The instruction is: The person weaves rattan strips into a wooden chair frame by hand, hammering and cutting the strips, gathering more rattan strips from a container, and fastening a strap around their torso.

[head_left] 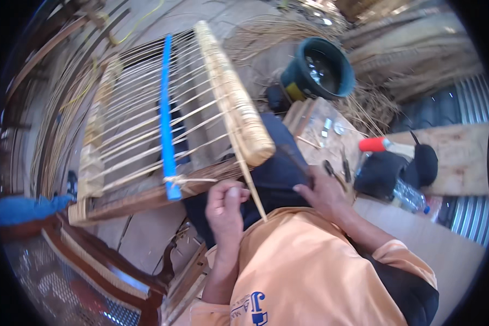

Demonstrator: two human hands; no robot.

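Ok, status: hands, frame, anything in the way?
Left hand beside wooden frame; right hand off it; grips unclear. Blue strip across the strands. Possibly obstructing: pale strand between hands.

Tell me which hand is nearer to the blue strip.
Left: the left hand is right of the lower end of the blue strip; the right hand is much farther to the right.

The plank floor (pixel 141 231) carries 1 green bucket (pixel 299 70) and, near it, loose pale fibre strands (pixel 288 35).
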